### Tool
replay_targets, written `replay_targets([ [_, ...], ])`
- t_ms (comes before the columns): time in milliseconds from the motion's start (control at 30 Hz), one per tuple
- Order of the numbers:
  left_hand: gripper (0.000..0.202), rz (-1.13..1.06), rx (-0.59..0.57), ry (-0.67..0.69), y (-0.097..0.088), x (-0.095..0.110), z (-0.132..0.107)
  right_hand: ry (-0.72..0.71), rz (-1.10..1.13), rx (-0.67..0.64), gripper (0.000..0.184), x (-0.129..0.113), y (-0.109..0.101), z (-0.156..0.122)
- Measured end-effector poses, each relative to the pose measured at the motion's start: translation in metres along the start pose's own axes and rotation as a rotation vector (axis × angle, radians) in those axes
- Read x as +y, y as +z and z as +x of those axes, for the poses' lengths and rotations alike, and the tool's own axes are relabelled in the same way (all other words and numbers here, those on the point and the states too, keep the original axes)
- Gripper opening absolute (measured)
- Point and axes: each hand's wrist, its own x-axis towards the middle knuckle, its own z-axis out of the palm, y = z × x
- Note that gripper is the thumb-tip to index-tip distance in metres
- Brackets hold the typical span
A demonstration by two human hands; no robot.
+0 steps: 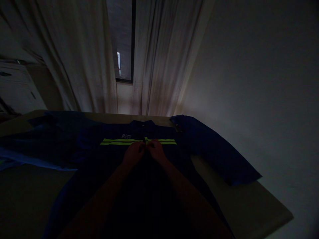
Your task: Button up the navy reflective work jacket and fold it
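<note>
A dark blue work jacket [104,162] with yellow-green stripes lies spread out, its collar at the far side and its right-hand sleeve [214,146] stretched out. My left hand [134,152] and my right hand [156,149] meet at the front opening, level with the chest stripe [117,142]. Both have their fingers pinched on the jacket's front edges, close together. Dim light hides what exactly lies between the fingertips. White lettering [126,136] shows above the stripe on the left.
The jacket lies on a table [269,202] whose right edge runs near a pale wall [261,83]. More blue cloth [50,142] is heaped at the left. Curtains [82,59] hang behind, beside a narrow window [122,36]. A light cabinet [17,89] stands far left.
</note>
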Motion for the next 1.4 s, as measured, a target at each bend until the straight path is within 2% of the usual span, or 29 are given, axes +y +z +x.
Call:
replay_targets([
  [300,0.021,0.254,0.002,0.100,-0.005,0.015,-0.011,0.008,0.031,-0.034,0.006,0.010,-0.002,0.004],
  [467,0.024,0.338,-0.004,0.108,-0.008,0.023,-0.013,-0.020,0.019,-0.024,0.008,0.007,-0.001,0.002],
  [633,0.019,0.322,-0.038,0.057,-0.006,0.018,-0.009,-0.083,-0.019,-0.016,0.010,-0.006,-0.001,-0.004],
  [700,0.020,0.289,-0.052,0.040,-0.005,0.013,-0.007,-0.114,-0.034,-0.015,0.004,-0.013,-0.004,-0.007],
  [833,0.022,0.232,-0.083,0.046,-0.004,0.006,-0.003,-0.120,-0.175,-0.031,0.024,-0.032,-0.015,-0.027],
  [1000,0.031,0.227,-0.087,0.030,-0.002,0.006,-0.003,-0.075,-0.497,-0.209,0.018,-0.062,-0.033,-0.088],
  [1100,0.031,0.240,-0.098,0.010,-0.001,0.009,-0.004,-0.021,-0.585,-0.247,0.024,-0.071,-0.041,-0.113],
  [1200,0.028,0.230,-0.112,-0.003,-0.004,0.011,-0.007,0.023,-0.526,-0.225,0.030,-0.069,-0.047,-0.114],
  [1333,0.025,0.203,-0.115,0.024,-0.012,0.012,-0.024,0.102,-0.495,-0.150,0.021,-0.065,-0.052,-0.104],
  [1400,0.022,0.187,-0.119,0.072,-0.014,0.009,-0.039,0.120,-0.557,-0.169,0.040,-0.066,-0.050,-0.102],
])
